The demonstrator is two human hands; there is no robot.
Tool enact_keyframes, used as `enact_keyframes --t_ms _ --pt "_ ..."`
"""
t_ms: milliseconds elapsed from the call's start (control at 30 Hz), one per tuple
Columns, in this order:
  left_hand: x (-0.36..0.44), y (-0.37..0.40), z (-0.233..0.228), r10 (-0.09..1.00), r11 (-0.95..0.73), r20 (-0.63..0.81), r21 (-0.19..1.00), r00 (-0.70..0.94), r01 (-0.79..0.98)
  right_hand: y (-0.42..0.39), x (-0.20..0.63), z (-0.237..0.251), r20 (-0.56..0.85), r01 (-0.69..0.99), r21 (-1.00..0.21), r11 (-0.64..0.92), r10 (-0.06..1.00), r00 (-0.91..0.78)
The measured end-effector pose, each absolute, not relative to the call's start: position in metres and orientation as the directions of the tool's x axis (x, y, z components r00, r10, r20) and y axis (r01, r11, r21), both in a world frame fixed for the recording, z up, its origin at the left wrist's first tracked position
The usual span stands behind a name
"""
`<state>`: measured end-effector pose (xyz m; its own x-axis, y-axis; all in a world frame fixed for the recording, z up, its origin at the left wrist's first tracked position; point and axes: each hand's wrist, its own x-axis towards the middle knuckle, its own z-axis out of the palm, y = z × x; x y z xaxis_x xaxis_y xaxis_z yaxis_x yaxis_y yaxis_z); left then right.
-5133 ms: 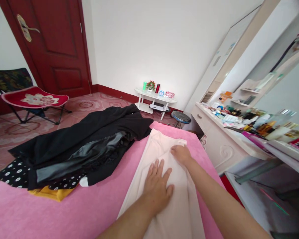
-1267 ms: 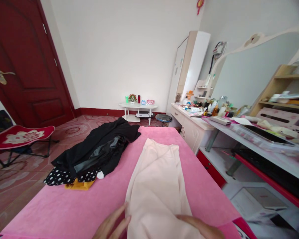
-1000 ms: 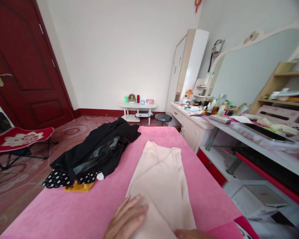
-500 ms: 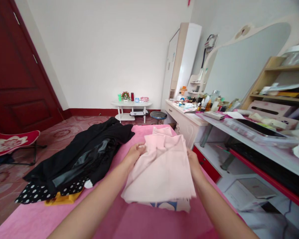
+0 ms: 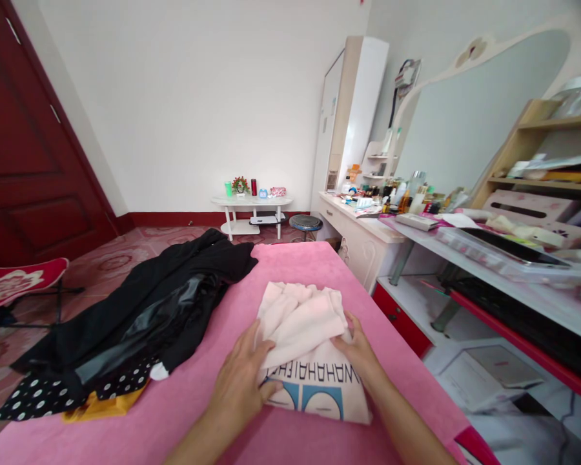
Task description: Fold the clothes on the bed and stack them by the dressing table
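Note:
A pale pink garment (image 5: 303,323) lies folded over on the pink bed cover (image 5: 184,413), its near part showing a blue printed design with lettering. My left hand (image 5: 242,381) grips the folded layer at its left edge, fingers curled round the cloth. My right hand (image 5: 358,349) holds the same fold at its right edge. Both forearms reach in from the bottom of the view.
A heap of black clothes (image 5: 145,310), with a polka-dot piece (image 5: 39,394) and a yellow one (image 5: 97,405), lies at the bed's left. A cluttered white dresser (image 5: 363,226) and desk (image 5: 503,265) run along the right. A stool (image 5: 305,225), small white table (image 5: 252,203) and red chair (image 5: 14,284) stand beyond.
The garment lay flat and long; both hands lifted its near end and folded it away from me. It now rests doubled on the bed with the printed side showing.

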<state>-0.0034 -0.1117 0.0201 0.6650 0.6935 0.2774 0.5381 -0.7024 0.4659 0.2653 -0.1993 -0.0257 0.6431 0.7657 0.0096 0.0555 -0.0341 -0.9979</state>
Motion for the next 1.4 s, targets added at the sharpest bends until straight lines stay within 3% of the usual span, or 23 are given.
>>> enact_keyframes --t_ms 133,267,367,467,533,600,667,767,833,933,1033,1133,1200,1300,1400 --pt "-0.022 -0.115 0.0 0.714 -0.7 0.422 0.414 0.558 0.583 -0.201 0.264 -0.039 0.156 0.297 -0.952 -0.071 0.722 0.674" --pt "-0.044 -0.113 -0.024 0.776 -0.63 0.443 0.567 0.449 0.53 -0.206 0.261 -0.042 0.161 0.355 -0.926 -0.127 0.718 0.677" --pt "-0.05 -0.114 -0.026 0.822 -0.509 0.313 0.779 0.476 0.366 -0.208 0.257 -0.036 0.162 0.367 -0.92 -0.137 0.718 0.677" --pt "-0.042 -0.106 -0.016 0.835 -0.233 0.121 0.961 0.536 0.146 -0.208 0.254 -0.033 0.174 0.385 -0.912 -0.14 0.718 0.674" --pt "-0.031 -0.095 -0.01 0.806 -0.006 -0.028 0.998 0.591 0.056 -0.208 0.254 -0.034 0.175 0.382 -0.913 -0.139 0.714 0.677" --pt "-0.02 -0.083 -0.006 0.768 0.108 -0.15 0.989 0.623 0.106 -0.208 0.256 -0.036 0.176 0.378 -0.916 -0.136 0.711 0.681" --pt "-0.011 -0.075 -0.002 0.798 -0.002 -0.158 0.965 0.582 0.263 -0.208 0.258 -0.039 0.181 0.387 -0.912 -0.136 0.714 0.677" --pt "0.001 -0.078 0.011 0.836 -0.423 0.139 0.78 0.531 0.461 -0.207 0.258 -0.04 0.196 0.436 -0.885 -0.163 0.719 0.667" --pt "0.008 -0.086 0.022 0.723 -0.654 0.306 0.592 0.62 0.47 -0.203 0.259 -0.037 0.208 0.481 -0.856 -0.187 0.727 0.654" --pt "0.024 -0.09 0.035 0.58 -0.784 0.308 0.46 0.754 0.416 -0.195 0.262 -0.026 0.23 0.517 -0.842 -0.154 0.764 0.603" --pt "0.043 -0.07 0.037 0.7 -0.645 0.243 0.619 0.672 0.448 -0.188 0.269 -0.011 0.266 0.512 -0.85 -0.119 0.744 0.613" --pt "0.057 -0.036 0.027 0.861 -0.412 0.158 0.774 0.483 0.481 -0.186 0.275 -0.002 0.357 0.522 -0.848 -0.087 0.635 0.685" --pt "0.062 -0.014 0.016 0.899 -0.343 0.111 0.78 0.424 0.523 -0.187 0.276 -0.005 0.361 0.546 -0.826 -0.138 0.614 0.702" --pt "0.068 0.008 0.0 0.934 -0.273 0.062 0.759 0.352 0.591 -0.189 0.278 -0.016 0.252 0.574 -0.733 -0.365 0.638 0.728" --pt "0.077 0.022 -0.009 0.954 -0.219 0.039 0.765 0.296 0.606 -0.183 0.285 -0.021 0.246 0.559 -0.692 -0.456 0.579 0.777"
